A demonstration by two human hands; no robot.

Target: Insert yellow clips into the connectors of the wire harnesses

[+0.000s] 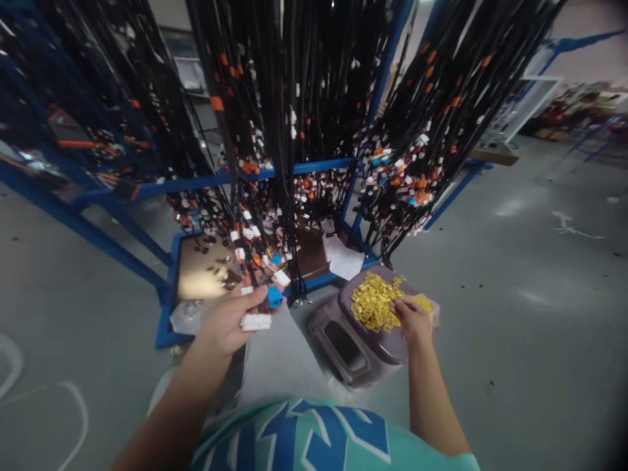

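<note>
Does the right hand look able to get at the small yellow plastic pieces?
Likely yes: the right hand is at the small yellow plastic pieces, piled uncovered on the purplish plastic stool.

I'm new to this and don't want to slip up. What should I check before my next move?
1. Left hand holding the blue connector: ok.
2. Wide white connector at that hand too: ok.
3. Right hand at the yellow pieces: ok.
4. One piece pinched in its fingertips: cannot tell.
5. Stool upright: ok.
6. Black cables free of tangles: cannot tell.
</note>
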